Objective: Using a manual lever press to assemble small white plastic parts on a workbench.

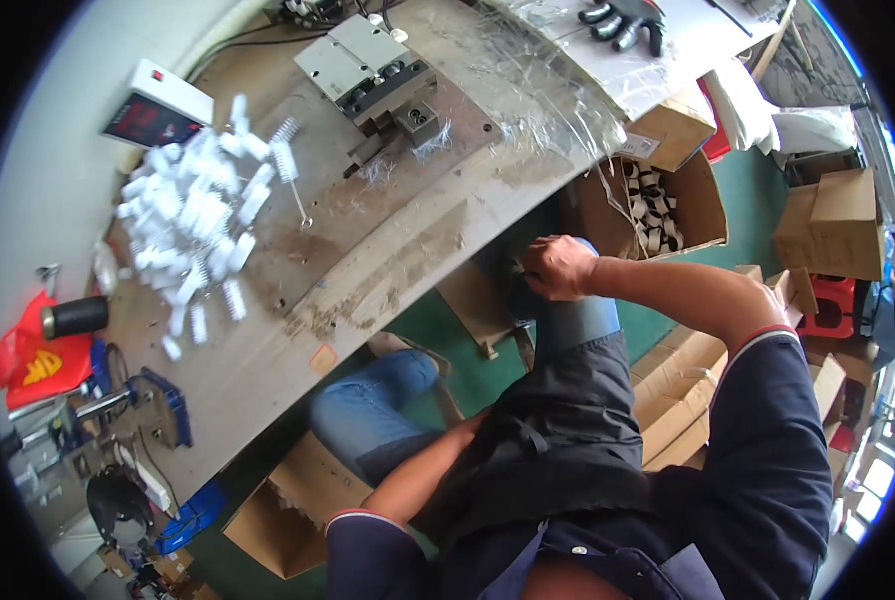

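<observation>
My right hand (561,268) is at my right knee, just below the front edge of the workbench (388,240). Its fingers are curled in, and whatever they may hold is hidden. My left forearm (430,470) reaches in toward my lap, where the black apron (558,420) hides the left hand. On the bench, a heap of white, ribbed, spring-like plastic pieces (193,215) lies at the left. A grey metal fixture (393,95) stands behind the bench's middle, with thin clear shavings (433,140) beside it.
A white box with a dark display (158,105) stands behind the heap. At the far right lies a black-and-grey glove (626,22). An open carton of pale rings (703,210) sits beyond my right hand. More cartons (848,225) are on the right; another carton (283,510) is at lower left.
</observation>
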Demonstrator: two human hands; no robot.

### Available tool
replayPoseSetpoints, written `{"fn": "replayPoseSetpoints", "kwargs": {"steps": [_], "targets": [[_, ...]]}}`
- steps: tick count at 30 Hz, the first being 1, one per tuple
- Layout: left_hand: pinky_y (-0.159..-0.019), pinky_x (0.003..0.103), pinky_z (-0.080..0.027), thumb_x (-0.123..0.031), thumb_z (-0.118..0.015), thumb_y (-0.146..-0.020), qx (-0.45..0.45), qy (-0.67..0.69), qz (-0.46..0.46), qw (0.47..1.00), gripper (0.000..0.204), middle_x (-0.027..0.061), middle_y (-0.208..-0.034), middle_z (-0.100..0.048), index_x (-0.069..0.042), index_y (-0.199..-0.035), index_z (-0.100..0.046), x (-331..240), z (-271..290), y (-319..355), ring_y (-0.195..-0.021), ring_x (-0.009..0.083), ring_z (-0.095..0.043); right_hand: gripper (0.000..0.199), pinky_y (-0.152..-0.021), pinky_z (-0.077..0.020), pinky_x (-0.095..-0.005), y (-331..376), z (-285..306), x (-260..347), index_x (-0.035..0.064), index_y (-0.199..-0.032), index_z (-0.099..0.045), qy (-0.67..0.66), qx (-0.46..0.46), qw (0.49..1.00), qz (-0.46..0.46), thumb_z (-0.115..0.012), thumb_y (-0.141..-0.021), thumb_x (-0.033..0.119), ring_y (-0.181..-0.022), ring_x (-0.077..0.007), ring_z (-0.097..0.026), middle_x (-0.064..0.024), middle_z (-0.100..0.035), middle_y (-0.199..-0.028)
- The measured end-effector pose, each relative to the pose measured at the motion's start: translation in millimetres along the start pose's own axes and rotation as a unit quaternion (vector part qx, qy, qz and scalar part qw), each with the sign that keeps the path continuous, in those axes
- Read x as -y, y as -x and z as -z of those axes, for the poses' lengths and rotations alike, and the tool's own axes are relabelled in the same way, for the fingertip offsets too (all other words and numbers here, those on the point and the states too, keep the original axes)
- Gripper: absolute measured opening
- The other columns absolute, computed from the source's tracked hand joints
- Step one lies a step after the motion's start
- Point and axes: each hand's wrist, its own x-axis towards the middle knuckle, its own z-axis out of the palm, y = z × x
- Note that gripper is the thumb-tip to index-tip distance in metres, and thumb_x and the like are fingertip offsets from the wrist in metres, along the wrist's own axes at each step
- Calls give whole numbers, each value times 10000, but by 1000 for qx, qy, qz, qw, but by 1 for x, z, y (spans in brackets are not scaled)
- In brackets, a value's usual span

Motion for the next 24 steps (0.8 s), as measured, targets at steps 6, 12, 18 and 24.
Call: {"fn": "replayPoseSetpoints", "kwargs": {"steps": [6,12,18,24], "targets": [[-925,406,-531,-385,-531,-1058,-15,-65,-44,997,494,168,-1189,-746,71,-1181,-678,-28,59,4,-1088,306,-717,272,-840,-576,-482,13,-11,14,38,-843,-703,72,-68,992,-74,-605,-875,290,-932,-369,-696,-175,-713,-899],[-917,404,-534,-385,-540,-1055,-67,-121,-104,985,492,165,-1184,-749,71,-1175,-680,-59,153,2,-1080,302,-722,182,-797,-552,-477,-2,-11,55,45,-793,-662,93,-188,977,-29,-655,-847,219,-848,-358,-673,-146,-661,-809],[-837,305,-558,-204,-602,-1057,-210,46,-155,964,247,89,-1032,-747,-6,-1157,-709,-171,129,95,-962,170,-714,98,-716,-555,-432,22,9,74,41,-792,-654,-28,-397,916,-60,-717,-833,104,-807,-333,-669,-131,-668,-820],[-815,272,-567,-150,-599,-1058,-270,-12,-279,921,202,70,-993,-734,8,-1134,-698,-301,184,184,-893,131,-702,250,-578,-500,-419,-21,102,84,61,-680,-549,41,-492,869,-28,-727,-851,98,-635,-320,-634,-111,-613,-691]]}}
